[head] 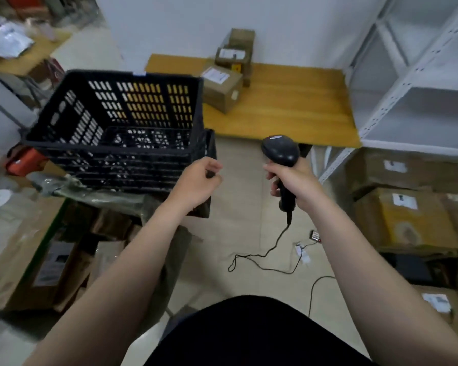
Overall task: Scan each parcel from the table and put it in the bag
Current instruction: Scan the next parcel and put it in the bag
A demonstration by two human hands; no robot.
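Note:
Three cardboard parcels stand at the far side of the wooden table [288, 107]: a front parcel [221, 87] with a white label, a second parcel [232, 58] behind it, and a third parcel [242, 38] against the wall. My right hand [292, 180] grips a black corded barcode scanner [282, 154], its head pointing toward the table. My left hand [198, 180] hovers by the right corner of a black slotted crate [117, 122], fingers loosely curled with nothing in them. A greenish bag [98, 196] lies under the crate, partly hidden.
White metal shelving [418, 83] stands at the right, with several labelled cardboard boxes [399, 217] stacked below it. More boxes [48, 265] sit at the lower left. The scanner cable [265, 257] trails over the beige floor. An orange object [24, 161] lies left of the crate.

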